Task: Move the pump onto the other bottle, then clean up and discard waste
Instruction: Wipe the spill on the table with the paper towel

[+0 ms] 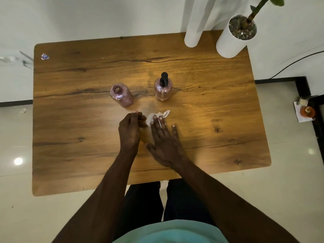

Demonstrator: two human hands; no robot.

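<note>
Right hand (pixel 164 137) presses flat fingers on a crumpled tissue (pixel 157 116) just before the pump bottle (pixel 163 88), likely wiping spills (left hand (pixel 130 130) loosely curled, empty).

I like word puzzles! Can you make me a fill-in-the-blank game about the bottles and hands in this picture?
1. The black pump sits on the pink plastic bottle on the ____ side.
2. The other pink bottle has an ____ top.
3. The right hand presses a crumpled white ____ against the wooden table.
4. The white pot holds a green ____.

Missing words: right; open; tissue; plant
</note>
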